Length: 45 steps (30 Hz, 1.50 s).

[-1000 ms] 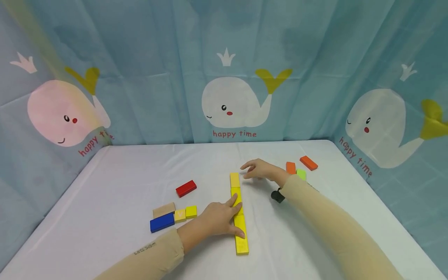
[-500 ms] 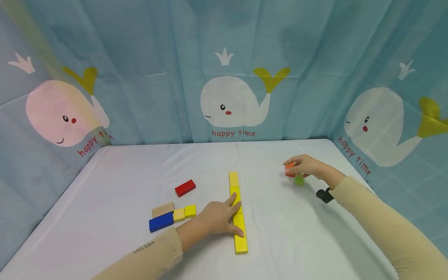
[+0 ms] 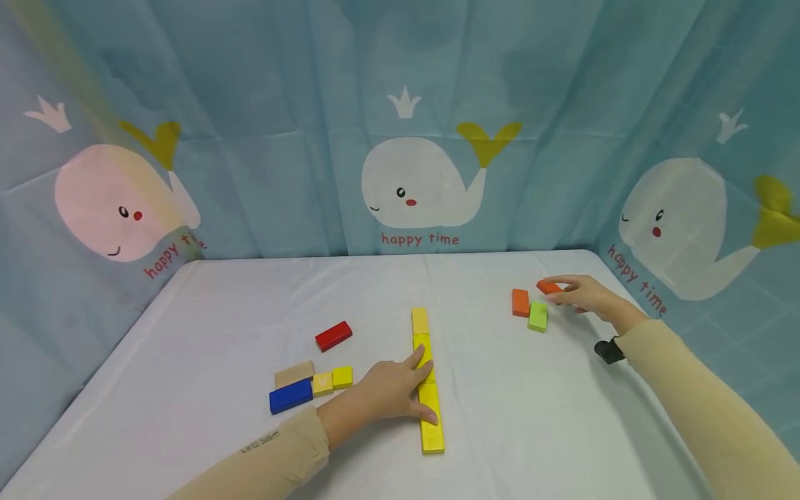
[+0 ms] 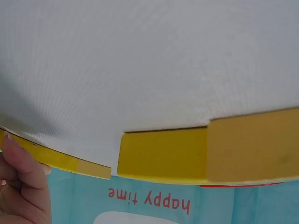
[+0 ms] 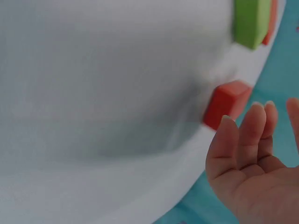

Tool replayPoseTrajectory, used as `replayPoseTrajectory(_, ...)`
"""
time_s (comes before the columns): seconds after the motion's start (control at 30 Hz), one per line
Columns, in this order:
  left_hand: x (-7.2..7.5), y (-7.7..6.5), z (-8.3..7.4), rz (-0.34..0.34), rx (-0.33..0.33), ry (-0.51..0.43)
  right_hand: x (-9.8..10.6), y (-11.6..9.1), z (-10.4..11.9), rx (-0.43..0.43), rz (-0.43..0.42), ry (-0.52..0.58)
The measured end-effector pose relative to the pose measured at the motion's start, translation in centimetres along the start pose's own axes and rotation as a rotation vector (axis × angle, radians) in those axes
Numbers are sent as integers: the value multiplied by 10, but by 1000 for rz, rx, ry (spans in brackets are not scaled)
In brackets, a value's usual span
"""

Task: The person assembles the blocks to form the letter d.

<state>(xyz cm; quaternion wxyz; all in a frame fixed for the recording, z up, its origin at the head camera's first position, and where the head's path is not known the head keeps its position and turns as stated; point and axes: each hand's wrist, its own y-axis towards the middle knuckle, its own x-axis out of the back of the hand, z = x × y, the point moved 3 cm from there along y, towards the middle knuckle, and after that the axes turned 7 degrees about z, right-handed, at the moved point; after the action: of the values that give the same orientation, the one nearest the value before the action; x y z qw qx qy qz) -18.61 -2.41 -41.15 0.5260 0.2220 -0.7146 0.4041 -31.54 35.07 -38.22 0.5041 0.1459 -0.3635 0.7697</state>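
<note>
Whale-print curtain backs a white worktop. On the yellow row, the left hand rests with fingers spread. The right hand, fingers parted, is at the far orange block; a green block and a nearer orange block lie beside.

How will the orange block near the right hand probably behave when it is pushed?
The orange block should stay rigid, judging by its straight edges. Its flat faces suggest sliding rather than rolling. Lying low, it seems unlikely to tip.
</note>
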Motion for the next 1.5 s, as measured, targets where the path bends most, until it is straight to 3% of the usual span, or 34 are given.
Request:
replayPoseTrajectory(0.17,-1,-1,0,9,-6,-4,8,8,-19,-82,-37,-17)
replayPoseTrajectory(0.4,-2,-2,-5,14,-24,-22,12,14,-39,-191,-26,4)
replayPoseTrajectory(0.7,-1,-3,-7,14,-13,-14,12,20,-42,-285,-67,-23)
replayPoseTrajectory(1.0,-1,-1,-7,12,-3,-5,13,17,-30,-234,-137,38)
replayPoseTrajectory(1.2,-2,-1,-3,13,9,-20,10,8,-7,-155,-164,179)
replayPoseTrajectory(1.5,-2,-1,0,-2,9,-18,-2,2,19,-50,-108,447)
